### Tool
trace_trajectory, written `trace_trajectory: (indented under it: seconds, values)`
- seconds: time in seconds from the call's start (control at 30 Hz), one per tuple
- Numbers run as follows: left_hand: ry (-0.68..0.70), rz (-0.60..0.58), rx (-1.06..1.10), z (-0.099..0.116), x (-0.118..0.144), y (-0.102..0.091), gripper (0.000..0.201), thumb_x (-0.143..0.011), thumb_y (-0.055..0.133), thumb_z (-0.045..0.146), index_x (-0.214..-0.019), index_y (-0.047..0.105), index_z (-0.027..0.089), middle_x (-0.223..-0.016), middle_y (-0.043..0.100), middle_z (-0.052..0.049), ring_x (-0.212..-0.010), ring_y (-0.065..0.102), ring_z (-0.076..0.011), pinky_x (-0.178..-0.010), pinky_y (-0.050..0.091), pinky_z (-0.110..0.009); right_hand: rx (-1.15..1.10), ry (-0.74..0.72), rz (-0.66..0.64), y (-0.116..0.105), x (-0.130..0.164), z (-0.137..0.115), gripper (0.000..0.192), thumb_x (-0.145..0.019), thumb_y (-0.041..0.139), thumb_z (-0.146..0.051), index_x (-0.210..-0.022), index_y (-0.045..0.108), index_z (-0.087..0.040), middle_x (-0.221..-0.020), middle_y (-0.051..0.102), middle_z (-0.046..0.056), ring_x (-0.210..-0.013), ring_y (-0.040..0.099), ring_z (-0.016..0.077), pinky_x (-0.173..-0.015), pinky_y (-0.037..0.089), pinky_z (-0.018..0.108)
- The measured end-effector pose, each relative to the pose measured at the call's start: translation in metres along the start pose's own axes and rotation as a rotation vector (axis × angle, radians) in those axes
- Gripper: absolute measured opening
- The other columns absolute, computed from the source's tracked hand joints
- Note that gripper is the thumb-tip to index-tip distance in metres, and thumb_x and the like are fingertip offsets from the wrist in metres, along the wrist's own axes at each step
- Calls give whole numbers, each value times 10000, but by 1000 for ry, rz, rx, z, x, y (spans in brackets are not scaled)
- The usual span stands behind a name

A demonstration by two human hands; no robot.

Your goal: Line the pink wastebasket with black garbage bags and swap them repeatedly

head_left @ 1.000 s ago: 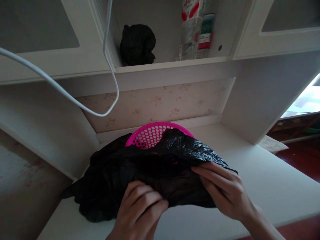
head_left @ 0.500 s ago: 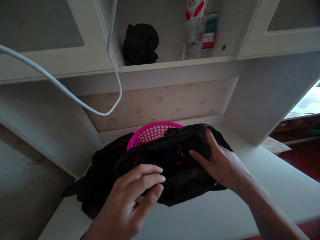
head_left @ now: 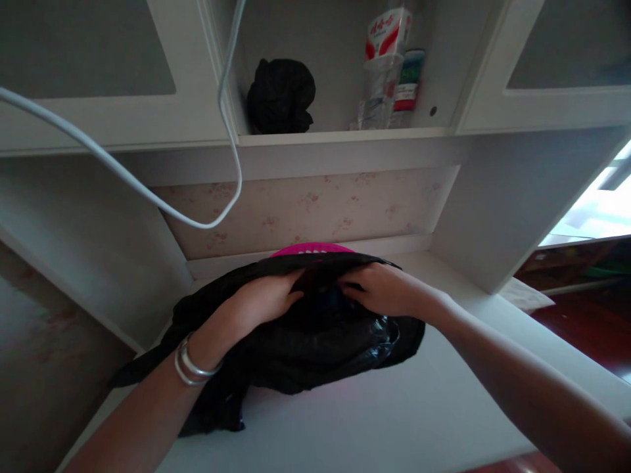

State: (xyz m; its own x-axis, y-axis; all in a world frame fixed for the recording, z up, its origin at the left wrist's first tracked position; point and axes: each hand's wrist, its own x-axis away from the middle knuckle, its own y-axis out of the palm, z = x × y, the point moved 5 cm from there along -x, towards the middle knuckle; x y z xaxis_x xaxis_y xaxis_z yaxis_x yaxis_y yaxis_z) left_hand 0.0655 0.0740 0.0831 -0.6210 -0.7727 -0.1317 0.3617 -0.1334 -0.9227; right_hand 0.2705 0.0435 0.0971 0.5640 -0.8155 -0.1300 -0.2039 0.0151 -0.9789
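Both hands are on a black bag (head_left: 315, 341) that lies at the centre of the frame on a white surface (head_left: 374, 420). The left hand (head_left: 259, 303) comes in from the lower left, its fingers curled over the bag's upper edge and closed on the plastic. A pair of silver bangles (head_left: 190, 361) sits at that wrist. The right hand (head_left: 382, 289) reaches in from the lower right and rests on the same edge, just beside the left; its fingers bend down into the folds (whether they pinch the plastic or only press on it cannot be told).

The bag is crumpled and glossy, spread wide toward the lower left of the frame. It covers nearly all of a pink basket (head_left: 310, 249), of which only a thin arc of rim shows above the hands, against the back wall.

In the upper middle of the frame an open shelf (head_left: 340, 136) carries a black bundle (head_left: 280, 95) on its left and, on its right, a clear bottle (head_left: 377, 89) with a red-and-white carton (head_left: 387, 33) above it and a small green-and-red container (head_left: 408, 82) beside it. A white cable (head_left: 123, 177) loops from the upper left down past the shelf's left post.
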Motion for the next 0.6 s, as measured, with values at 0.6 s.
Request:
trace_trajectory:
  seconds: [0.6]
  values:
    - [-292,183,419,-88,-25,-17,568,-910,610,543,-1304,715,148,-1347,727,-123,-1266,669,-331,-1129,461,-432,-563,419,84,27,-53,98,574,-985,572,-548,-1403,653,-163,-1487,625,127,-1382,583,315,-1214,417,475]
